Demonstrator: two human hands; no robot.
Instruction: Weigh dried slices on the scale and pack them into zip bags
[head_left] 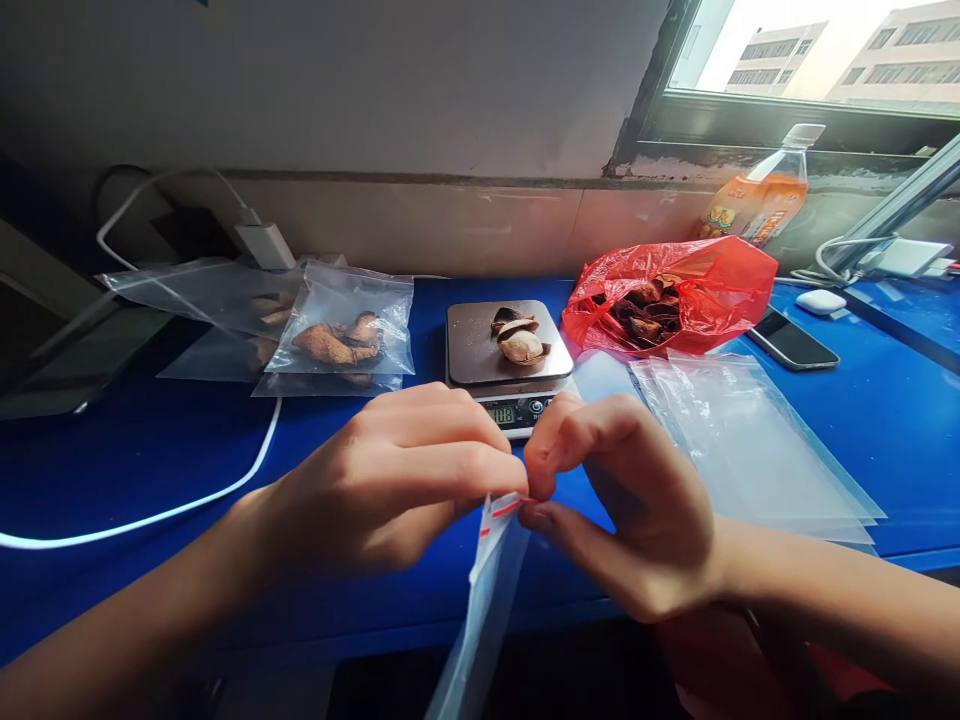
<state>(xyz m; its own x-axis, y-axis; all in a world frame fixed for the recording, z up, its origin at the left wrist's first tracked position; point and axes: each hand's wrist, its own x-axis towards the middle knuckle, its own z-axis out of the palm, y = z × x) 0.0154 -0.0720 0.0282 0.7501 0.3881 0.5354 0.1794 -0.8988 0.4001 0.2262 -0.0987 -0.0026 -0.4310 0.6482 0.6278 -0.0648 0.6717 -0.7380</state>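
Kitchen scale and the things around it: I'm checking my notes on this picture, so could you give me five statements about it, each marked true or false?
1. The left hand and right hand hold a red-striped bag. True.
2. The scale is left of the red bag. True.
3. Nothing lies on the scale. False: dried pieces lie on it.
4. The red bag is open, with dark pieces showing inside. True.
5. The phone lies left of the scale. False: the phone is to its right.
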